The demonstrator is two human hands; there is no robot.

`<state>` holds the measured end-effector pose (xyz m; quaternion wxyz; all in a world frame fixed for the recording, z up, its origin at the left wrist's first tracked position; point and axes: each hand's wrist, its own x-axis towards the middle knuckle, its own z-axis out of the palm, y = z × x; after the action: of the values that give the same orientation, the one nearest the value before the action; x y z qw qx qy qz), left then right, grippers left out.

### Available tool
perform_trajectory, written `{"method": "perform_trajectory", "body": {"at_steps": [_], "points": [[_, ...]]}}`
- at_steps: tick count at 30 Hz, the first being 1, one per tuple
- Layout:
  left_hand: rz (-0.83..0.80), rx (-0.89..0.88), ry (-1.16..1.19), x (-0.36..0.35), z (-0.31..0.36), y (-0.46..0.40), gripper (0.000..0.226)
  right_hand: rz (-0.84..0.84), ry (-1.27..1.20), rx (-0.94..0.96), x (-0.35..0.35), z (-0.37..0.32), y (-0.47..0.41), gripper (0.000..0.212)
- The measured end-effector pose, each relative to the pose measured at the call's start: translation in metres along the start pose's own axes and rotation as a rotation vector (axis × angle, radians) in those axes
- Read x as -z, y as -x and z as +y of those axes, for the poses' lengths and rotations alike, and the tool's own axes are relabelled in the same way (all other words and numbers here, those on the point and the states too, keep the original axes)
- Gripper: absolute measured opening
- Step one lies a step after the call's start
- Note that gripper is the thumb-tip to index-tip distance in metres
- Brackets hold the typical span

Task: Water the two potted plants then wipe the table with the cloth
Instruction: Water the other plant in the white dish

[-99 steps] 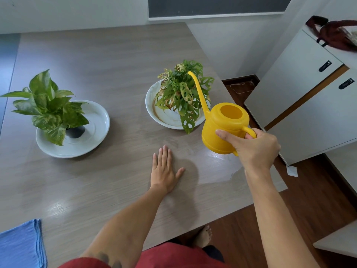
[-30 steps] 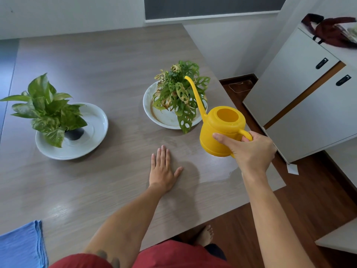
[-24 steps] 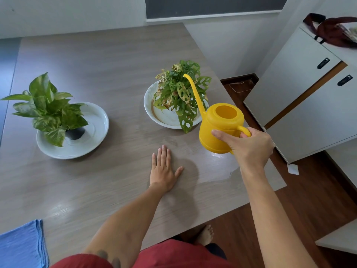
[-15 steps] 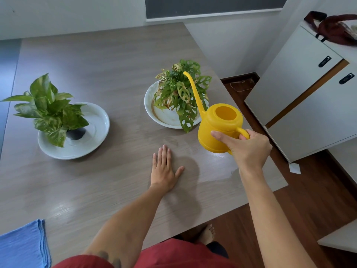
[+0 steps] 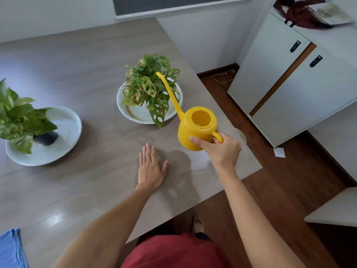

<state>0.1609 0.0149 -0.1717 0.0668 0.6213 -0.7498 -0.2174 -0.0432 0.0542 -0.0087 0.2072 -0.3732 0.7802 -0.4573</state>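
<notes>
My right hand (image 5: 222,149) grips the handle of a yellow watering can (image 5: 195,126), held in the air with its long spout reaching over the holey-leaved plant (image 5: 150,88) in a white dish (image 5: 139,115). My left hand (image 5: 151,169) lies flat on the grey wooden table (image 5: 87,180), fingers apart, holding nothing. A second plant with broad green leaves (image 5: 17,117) stands in another white dish (image 5: 63,144) at the left. A blue cloth (image 5: 11,248) lies at the bottom left corner.
The table's right edge runs close by the can. A white cabinet (image 5: 286,78) with a dark red bag (image 5: 301,12) on top stands to the right across a strip of dark wood floor. A wet patch (image 5: 201,161) shines on the table beside my right wrist.
The can stays held over the right plant, tilted slightly more toward it; the view has shifted a little. My left hand has not moved.
</notes>
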Motion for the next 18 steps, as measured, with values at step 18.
{"method": "perform_trajectory", "body": {"at_steps": [18], "points": [[0.092,0.197,0.006,-0.024,0.036,0.055,0.094,-0.252,0.043,0.131,0.033,0.06,-0.018,0.052]]}}
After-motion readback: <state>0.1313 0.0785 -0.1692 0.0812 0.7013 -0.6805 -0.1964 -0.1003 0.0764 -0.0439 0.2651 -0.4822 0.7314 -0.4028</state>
